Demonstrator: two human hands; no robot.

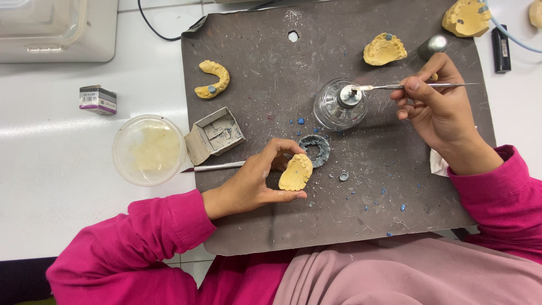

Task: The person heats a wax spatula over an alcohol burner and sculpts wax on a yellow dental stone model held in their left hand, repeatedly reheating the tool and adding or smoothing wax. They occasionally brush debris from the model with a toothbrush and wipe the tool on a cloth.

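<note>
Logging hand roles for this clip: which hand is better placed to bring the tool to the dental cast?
Right. The right hand holds the metal instrument, tip at the glass burner; the left hand is occupied gripping the yellow dental cast.

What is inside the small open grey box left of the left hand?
The small grey box shows grey-blue smears on its floor and inner walls, apparently wax residue. No separate object is visible inside. The corner beneath its near wall is shadowed, so that part cannot be judged.
</note>
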